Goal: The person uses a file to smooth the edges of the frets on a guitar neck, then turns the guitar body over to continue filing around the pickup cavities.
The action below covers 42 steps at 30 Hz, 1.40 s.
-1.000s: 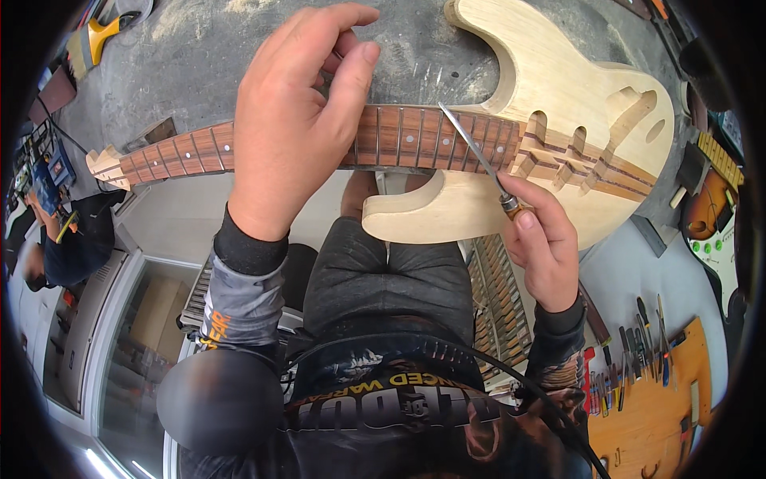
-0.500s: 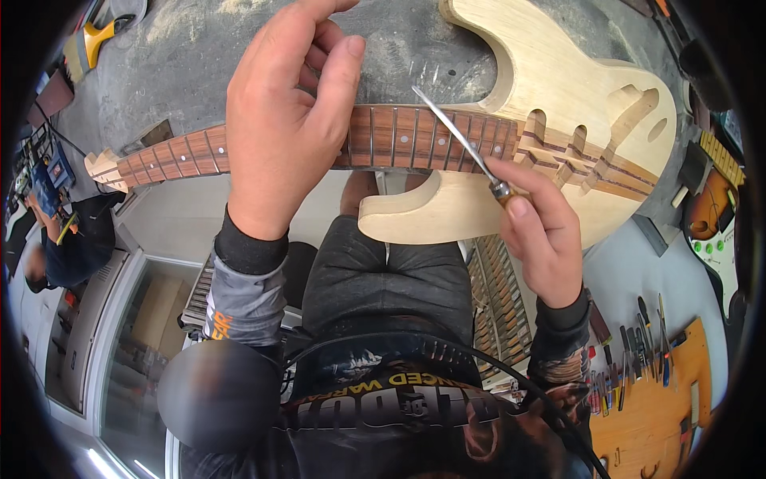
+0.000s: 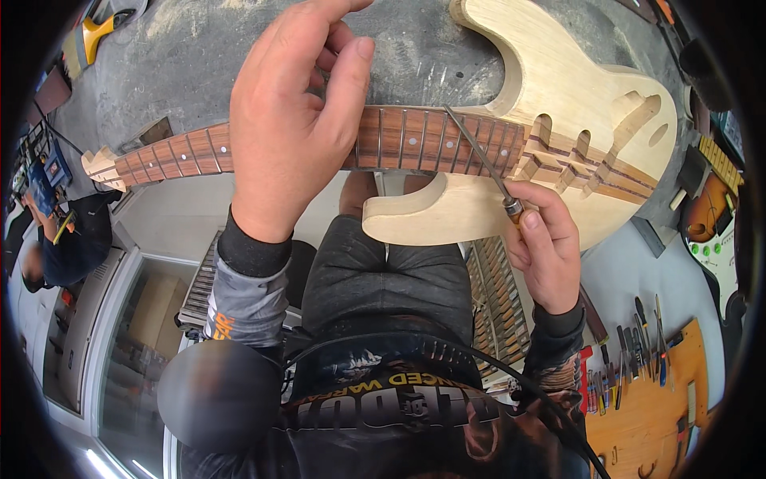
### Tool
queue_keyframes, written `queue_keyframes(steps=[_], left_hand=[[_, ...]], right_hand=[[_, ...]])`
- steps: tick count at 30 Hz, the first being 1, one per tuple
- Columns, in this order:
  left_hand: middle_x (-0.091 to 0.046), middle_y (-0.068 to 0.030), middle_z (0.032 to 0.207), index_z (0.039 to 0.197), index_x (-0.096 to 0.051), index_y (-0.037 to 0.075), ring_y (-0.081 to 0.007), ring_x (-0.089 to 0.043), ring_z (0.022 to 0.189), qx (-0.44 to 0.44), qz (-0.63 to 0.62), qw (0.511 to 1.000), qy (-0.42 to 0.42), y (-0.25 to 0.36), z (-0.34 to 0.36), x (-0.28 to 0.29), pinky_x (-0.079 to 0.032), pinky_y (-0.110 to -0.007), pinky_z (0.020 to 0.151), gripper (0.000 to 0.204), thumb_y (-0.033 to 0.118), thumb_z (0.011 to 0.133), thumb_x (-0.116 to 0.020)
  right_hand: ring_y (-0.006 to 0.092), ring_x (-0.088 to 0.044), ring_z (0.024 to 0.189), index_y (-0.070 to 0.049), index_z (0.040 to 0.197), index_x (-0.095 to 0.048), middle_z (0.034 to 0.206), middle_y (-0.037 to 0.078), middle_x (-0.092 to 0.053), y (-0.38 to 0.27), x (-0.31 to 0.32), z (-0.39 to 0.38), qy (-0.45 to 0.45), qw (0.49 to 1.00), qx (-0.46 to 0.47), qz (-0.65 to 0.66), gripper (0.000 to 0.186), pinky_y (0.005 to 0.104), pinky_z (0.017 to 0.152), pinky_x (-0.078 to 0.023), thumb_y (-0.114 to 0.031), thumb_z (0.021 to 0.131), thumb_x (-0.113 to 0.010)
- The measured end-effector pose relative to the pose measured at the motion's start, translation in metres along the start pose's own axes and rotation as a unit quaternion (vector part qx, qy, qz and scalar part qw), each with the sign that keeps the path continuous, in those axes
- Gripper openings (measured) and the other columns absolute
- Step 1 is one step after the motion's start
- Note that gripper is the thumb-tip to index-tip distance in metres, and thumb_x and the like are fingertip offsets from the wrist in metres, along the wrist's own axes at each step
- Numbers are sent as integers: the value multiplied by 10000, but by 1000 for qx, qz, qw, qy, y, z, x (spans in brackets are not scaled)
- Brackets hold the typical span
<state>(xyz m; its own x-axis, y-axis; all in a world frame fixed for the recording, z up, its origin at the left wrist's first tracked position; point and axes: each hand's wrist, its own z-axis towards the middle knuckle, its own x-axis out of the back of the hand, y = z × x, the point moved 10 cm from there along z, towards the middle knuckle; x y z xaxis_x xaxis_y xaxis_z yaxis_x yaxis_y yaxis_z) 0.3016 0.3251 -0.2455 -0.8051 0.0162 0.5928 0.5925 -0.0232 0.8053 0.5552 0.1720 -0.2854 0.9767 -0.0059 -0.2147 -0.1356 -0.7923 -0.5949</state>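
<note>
An unfinished electric guitar lies across the bench, its pale wooden body at the right and its brown fretboard running left to the headstock. My left hand is over the middle of the neck and hides part of the frets. Its thumb and fingers are apart, reaching past the far edge, with nothing seen in them. My right hand grips the wooden handle of a slim tapered file. The file slants over the upper frets, its tip by the fretboard's far edge. Whether it touches a fret I cannot tell.
Pale dust marks the grey bench top. A yellow-handled brush is at the far left. A sunburst guitar stands at the right, above a tool board with several hand tools. Another person works at the left.
The file has drawn back toward me and to the right, and its shaft now looks dark instead of bright. My left hand and the guitar have shifted slightly right.
</note>
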Motion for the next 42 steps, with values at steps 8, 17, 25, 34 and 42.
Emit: queue_keyframes(steps=[8, 17, 25, 34, 42], left_hand=[[-643, -95, 909, 1288, -670, -27, -164, -588, 724, -27, 8, 1000, -7, 2, 1, -3, -481, -306, 649, 320, -12, 968, -688], [-642, -90, 922, 1322, -659, -25, -154, -567, 727, -5, 2, 1000, -4, -1, 1, -1, -472, -302, 658, 336, -6, 986, -675], [-645, -88, 924, 1325, -660, -21, -152, -566, 722, -19, -18, 1000, -1, 3, 1, -2, -472, -294, 665, 344, -13, 982, -681], [-683, -160, 1159, 1354, -630, -54, -189, -686, 930, -46, -205, 975, 68, 2, -75, 39, -552, -289, 823, 315, -39, 1042, -593], [-663, -149, 1306, 1382, -537, -53, -170, -648, 1123, 237, -392, 886, -70, 13, -138, -30, -515, -311, 998, 291, 70, 1118, -528]], right_hand=[[145, -717, 813, 23, 1330, -708, 1086, 93, -790, -76, -33, 17, 19, 887, 302, -349, 292, 285, 706, -531, -12, 1059, -606], [56, -548, 680, -18, 1387, -681, 927, 2, -690, -14, -2, 5, 26, 996, 30, -75, 309, 222, 606, -415, -70, 1099, -582], [94, -517, 605, -47, 1392, -693, 753, -3, -559, -47, -20, 11, 43, 918, 252, -303, 364, 280, 554, -426, -35, 1030, -664], [296, -730, 784, -33, 1401, -666, 1021, 120, -745, -73, -80, 2, 40, 809, 396, -433, 482, 365, 676, -571, 42, 927, -702], [400, -714, 941, -6, 1447, -511, 1198, 208, -697, -23, -107, -8, 11, 908, 362, -209, 504, 463, 818, -564, -18, 974, -683]])
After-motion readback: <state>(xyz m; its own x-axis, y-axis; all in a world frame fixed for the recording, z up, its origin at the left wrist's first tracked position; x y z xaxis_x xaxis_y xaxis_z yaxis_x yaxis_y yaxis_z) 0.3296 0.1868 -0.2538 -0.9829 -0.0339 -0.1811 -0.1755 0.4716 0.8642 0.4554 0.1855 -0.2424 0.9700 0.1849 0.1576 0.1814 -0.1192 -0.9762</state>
